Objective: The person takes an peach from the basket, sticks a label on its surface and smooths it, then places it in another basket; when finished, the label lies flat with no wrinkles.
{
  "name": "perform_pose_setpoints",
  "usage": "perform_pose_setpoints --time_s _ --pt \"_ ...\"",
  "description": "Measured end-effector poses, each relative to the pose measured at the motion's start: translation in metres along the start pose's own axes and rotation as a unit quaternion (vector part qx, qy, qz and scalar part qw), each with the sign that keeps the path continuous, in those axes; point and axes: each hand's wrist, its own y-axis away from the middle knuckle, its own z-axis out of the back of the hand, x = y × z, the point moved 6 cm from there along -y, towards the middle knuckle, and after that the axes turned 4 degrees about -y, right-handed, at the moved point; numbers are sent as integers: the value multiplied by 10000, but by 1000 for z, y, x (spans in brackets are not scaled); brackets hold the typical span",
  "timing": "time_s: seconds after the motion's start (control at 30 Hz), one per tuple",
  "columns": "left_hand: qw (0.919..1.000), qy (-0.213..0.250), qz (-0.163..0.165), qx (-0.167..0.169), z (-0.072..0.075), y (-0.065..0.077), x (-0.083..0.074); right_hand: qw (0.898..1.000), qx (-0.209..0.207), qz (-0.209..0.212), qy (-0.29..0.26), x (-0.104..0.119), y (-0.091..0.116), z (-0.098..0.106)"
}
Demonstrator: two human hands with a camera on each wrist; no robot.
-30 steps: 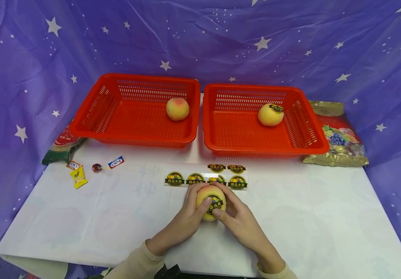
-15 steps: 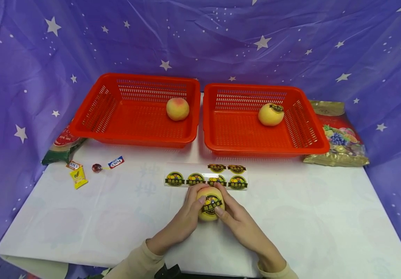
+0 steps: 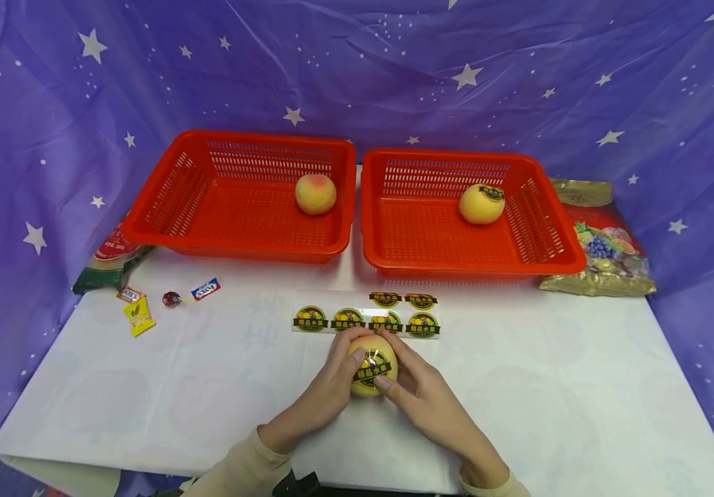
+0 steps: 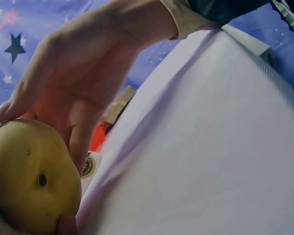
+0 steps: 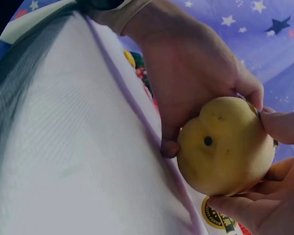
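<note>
The peach (image 5: pixel 225 152) seems to have turned slightly, the fingers (image 3: pixel 355 355) now covering less of its sticker (image 3: pixel 371 373).

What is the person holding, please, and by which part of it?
A peach bearing a sticker, held by its opposite sides between the left hand and the right hand.

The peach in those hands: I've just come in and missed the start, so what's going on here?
A person's left hand and right hand together hold a peach, with a sticker on its upper side. A sheet of stickers lies on the table just beyond. Farther back, the left basket holds a peach with no sticker showing, and the right basket holds a stickered peach.
</note>
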Motion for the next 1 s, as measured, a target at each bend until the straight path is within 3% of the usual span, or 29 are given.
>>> perform_pose_setpoints --time_s 0.23,0.43,0.63,0.87,1.0 --pt "9963 -623 -583 -86 -2 -6 16 9942 -202 648 831 4 0 5" --pt "9929 -886 -735 306 -8 -3 19 9869 -154 1167 1106 -11 1 7" --pt "9863 -1305 -943 352 -11 3 24 9765 47 1315 1709 -27 5 8" --pt "9877 -1335 -695 414 -10 8 32 9676 369 1258 2157 -30 9 -1" --pt "9845 -1515 -787 401 -10 10 28 9641 412 1337 2255 -30 11 -5"
